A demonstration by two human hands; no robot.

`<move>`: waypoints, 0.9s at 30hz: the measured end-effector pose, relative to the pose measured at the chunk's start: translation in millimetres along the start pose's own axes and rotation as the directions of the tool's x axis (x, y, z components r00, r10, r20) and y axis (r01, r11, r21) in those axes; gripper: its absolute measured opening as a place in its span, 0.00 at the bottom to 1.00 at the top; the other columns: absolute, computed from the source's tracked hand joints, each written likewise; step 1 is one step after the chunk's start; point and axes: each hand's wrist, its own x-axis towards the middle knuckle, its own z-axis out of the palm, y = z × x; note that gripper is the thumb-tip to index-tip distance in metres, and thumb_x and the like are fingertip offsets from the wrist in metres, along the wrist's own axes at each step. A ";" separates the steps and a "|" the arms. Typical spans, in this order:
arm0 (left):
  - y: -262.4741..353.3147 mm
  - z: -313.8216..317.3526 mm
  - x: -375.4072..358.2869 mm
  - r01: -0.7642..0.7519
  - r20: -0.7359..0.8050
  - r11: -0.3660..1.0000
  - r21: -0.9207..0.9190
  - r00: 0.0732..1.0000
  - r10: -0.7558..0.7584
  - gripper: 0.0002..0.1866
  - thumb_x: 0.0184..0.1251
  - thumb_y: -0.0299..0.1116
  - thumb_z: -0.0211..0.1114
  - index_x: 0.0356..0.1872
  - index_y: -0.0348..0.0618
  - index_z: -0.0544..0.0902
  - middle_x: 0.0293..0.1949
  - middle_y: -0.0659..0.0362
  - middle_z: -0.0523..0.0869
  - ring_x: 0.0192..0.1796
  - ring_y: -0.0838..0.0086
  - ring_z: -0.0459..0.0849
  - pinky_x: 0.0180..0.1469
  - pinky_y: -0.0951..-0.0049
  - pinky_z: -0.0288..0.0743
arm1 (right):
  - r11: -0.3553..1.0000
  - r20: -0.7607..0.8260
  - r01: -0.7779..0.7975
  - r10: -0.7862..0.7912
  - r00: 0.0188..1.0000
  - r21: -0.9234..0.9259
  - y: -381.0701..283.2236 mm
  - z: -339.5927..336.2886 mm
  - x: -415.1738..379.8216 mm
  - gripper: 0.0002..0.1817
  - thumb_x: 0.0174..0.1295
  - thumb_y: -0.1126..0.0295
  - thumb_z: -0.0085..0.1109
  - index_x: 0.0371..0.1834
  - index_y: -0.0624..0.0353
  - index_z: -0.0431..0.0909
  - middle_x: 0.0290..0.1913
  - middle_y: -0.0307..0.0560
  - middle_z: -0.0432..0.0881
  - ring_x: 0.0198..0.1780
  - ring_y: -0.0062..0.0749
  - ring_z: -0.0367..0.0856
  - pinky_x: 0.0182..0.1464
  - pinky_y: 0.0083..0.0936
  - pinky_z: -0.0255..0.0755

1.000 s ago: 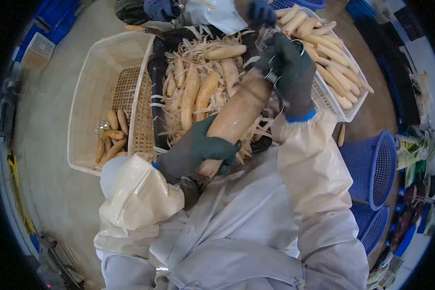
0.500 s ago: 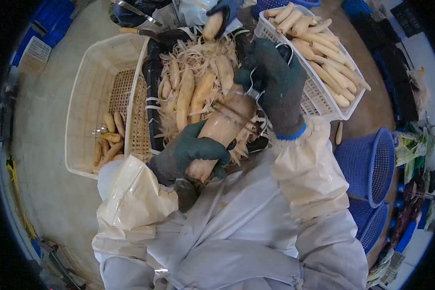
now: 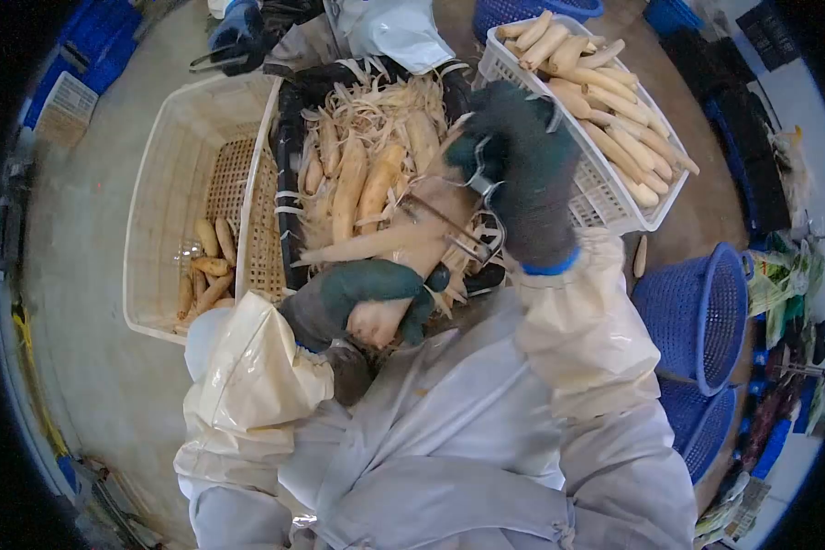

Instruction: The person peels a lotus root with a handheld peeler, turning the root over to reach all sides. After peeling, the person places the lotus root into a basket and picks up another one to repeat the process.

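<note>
Gloved in green, my left hand is wrapped round the lower end of a thick pale root. My right hand grips a metal peeler, whose bar lies over the middle of the root. A long pale strip hangs off the root to the left, above my left hand. Beneath is a black-lined crate with several unpeeled roots and a heap of peelings. Motion blurs the root's upper end.
A white basket at the left holds several small roots. Another white basket at the upper right is heaped with pale roots. Blue baskets stand at the right. A co-worker's gloved hand holds a metal tool at the top.
A long peel strip now extends left from the root. The co-worker's gloved hand and the root it held have left the crate's top edge. My hands have shifted only slightly.
</note>
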 end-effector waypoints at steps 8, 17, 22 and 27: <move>38.1 101.9 -6.1 0.391 -0.909 0.843 -0.370 0.038 -0.416 0.36 0.46 0.29 0.70 0.62 0.36 0.71 0.46 0.57 0.83 0.45 0.72 0.82 0.48 0.69 0.78 | 0.840 -0.260 0.088 -0.263 0.929 -0.536 84.2 -109.4 86.8 0.11 0.68 0.67 0.52 0.35 0.63 0.79 0.30 0.45 0.83 0.29 0.32 0.84 0.30 0.27 0.75; 30.0 81.4 -10.8 0.563 -0.984 0.808 -0.176 -0.068 -0.166 0.44 0.42 0.31 0.74 0.66 0.36 0.67 0.48 0.53 0.82 0.48 0.66 0.83 0.50 0.67 0.78 | 0.987 -0.313 0.000 0.051 0.948 0.159 40.6 -66.6 58.9 0.14 0.64 0.63 0.58 0.39 0.66 0.79 0.31 0.46 0.82 0.29 0.33 0.84 0.33 0.22 0.76; 23.7 80.4 -14.5 0.550 -0.993 0.827 -0.120 -0.081 -0.091 0.45 0.43 0.31 0.74 0.68 0.37 0.64 0.49 0.54 0.81 0.46 0.68 0.83 0.49 0.66 0.78 | 0.994 -0.221 0.078 -0.060 0.974 0.071 24.3 -59.6 47.5 0.14 0.67 0.63 0.54 0.47 0.63 0.77 0.33 0.46 0.82 0.31 0.30 0.83 0.34 0.22 0.74; 18.7 78.9 -16.3 0.638 -0.992 0.764 -0.096 -0.120 -0.025 0.41 0.43 0.24 0.73 0.65 0.39 0.67 0.48 0.55 0.82 0.44 0.72 0.82 0.48 0.70 0.78 | 0.984 -0.241 0.171 -0.175 0.955 -0.039 38.3 -69.8 49.0 0.14 0.69 0.63 0.53 0.49 0.62 0.76 0.34 0.44 0.81 0.32 0.28 0.81 0.36 0.23 0.75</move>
